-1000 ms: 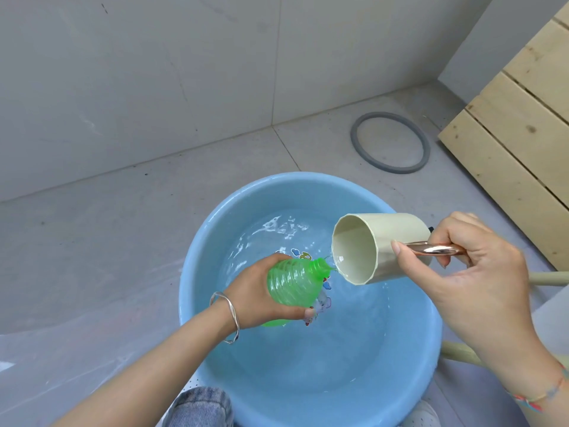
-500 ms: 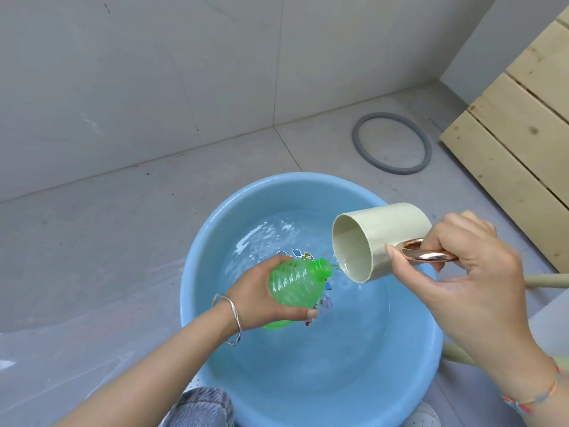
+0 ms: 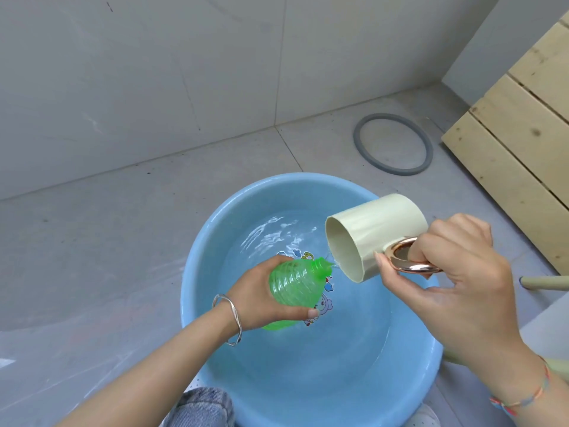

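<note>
Head view: left hand (image 3: 261,300) fingers wrap the green bottle (image 3: 292,288), which tilts with its mouth toward the right fingers. Right hand (image 3: 455,278) fingers pinch the copper handle (image 3: 412,268) of the cream cup (image 3: 369,229), tipped sideways, thin trickle at the bottle mouth. Pour looks nearly done; fill level unclear. Blue basin (image 3: 197,272) of water beneath both. Cartoon print (image 3: 324,306) by left fingers, no readable writing. Grey ring (image 3: 360,146) far beyond.

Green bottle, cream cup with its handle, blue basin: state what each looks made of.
Green bottle: translucent glossy plastic; light passes through its ribbed wall. Cream cup: opaque, matte, with a thin even wall, probably plastic, though ceramic cannot be ruled out. Handle: mirror-bright rose-gold, either metal or metallised plastic. Blue basin: smooth, opaque, apparently moulded plastic with a rounded rim.
</note>
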### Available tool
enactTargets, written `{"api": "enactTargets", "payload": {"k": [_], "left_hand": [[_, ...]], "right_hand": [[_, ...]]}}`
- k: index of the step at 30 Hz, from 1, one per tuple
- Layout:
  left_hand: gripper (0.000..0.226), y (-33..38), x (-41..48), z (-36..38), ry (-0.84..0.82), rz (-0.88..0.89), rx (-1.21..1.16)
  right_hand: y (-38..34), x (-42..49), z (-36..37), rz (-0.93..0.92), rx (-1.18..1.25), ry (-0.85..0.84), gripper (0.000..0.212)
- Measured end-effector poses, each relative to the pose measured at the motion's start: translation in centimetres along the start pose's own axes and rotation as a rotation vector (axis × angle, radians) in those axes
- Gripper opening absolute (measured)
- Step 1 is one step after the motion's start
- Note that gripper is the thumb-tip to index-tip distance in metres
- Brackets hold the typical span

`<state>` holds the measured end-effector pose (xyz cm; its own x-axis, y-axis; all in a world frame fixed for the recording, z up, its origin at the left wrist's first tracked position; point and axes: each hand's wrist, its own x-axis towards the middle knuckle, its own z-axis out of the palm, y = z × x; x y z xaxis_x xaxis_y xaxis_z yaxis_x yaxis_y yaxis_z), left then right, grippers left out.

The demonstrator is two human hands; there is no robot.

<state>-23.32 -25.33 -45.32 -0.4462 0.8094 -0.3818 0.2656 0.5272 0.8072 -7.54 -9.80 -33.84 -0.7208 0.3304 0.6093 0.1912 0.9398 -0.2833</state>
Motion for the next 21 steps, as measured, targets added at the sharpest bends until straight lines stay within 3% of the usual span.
{"api": "enactTargets", "payload": {"k": [4,9,15,18,21], "left_hand": [[0.082,-0.3,0.1,0.1,0.006,-0.007,0.007],[0.074,-0.2,-0.1,0.0,-0.006,-0.021,-0.002],[0.091,-0.5,0.1,0.2,0.006,-0.015,-0.023],[0.091,-0.7,0.2,0.2,0.028,-0.010,-0.033],[0.098,-1.0,0.3,-0.1,0.063,-0.013,-0.042]], "right_hand": [[0.0,-0.2,0.2,-0.078,-0.035,0.006,0.037],[0.1,-0.3,0.3,-0.157,-0.089,0.004,0.038],[0.2,-0.5,0.6,-0.156,-0.108,0.007,0.037],[0.6,-0.8,1.0,-0.008,-0.045,0.004,0.037],[1.6,-1.4,2.0,0.280,0.058,-0.043,0.038]]}}
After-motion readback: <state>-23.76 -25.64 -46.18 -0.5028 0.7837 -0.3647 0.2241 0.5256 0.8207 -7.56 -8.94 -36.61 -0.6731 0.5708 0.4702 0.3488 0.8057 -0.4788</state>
